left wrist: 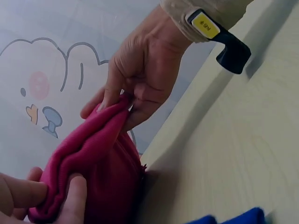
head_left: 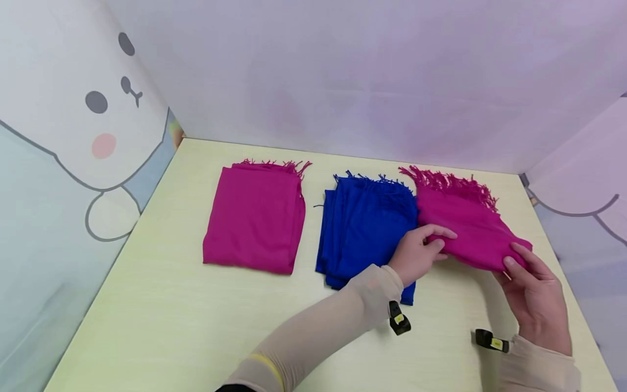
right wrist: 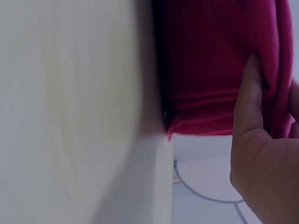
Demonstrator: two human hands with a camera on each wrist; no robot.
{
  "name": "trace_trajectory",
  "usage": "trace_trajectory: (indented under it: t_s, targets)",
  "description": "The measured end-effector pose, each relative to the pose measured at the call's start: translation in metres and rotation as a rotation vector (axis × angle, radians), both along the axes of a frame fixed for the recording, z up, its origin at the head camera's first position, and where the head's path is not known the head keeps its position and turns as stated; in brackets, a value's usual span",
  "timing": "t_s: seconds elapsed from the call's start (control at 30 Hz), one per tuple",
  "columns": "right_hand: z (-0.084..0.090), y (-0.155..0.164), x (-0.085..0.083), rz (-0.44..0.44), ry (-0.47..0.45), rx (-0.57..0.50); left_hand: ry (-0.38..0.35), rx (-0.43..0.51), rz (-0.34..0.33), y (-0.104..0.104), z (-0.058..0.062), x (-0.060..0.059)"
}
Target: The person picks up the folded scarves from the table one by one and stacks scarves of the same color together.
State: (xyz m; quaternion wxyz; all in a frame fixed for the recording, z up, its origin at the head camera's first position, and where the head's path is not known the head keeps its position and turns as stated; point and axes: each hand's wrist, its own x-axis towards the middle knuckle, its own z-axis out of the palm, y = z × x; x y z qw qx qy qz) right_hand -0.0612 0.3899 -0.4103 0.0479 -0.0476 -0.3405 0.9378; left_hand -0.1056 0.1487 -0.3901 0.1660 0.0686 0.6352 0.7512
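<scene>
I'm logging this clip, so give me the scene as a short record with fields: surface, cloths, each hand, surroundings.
surface: pale wooden table
cloth held: folded magenta fringed scarf, at the right, its near edge lifted off the table
left hand: left hand pinches the scarf's near left edge
right hand: right hand grips its near right corner
middle: folded blue fringed scarf lying flat, partly under the left forearm
left side: second magenta scarf, folded, lying flat and untouched
surroundings: cartoon bear panels wall the table
</scene>
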Motion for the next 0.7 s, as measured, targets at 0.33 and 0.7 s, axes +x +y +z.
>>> trace_trajectory:
  t_s: [0.33,0.7]
  targets:
    - [0.026,-0.026,0.000,-0.073,0.227,-0.116,0.328,-0.068,-0.036,-0.022,0.019,-0.005]
    - [0.051,-0.048,0.013,-0.138,0.374,-0.142,0.618,-0.148,-0.047,-0.054,0.043,0.004]
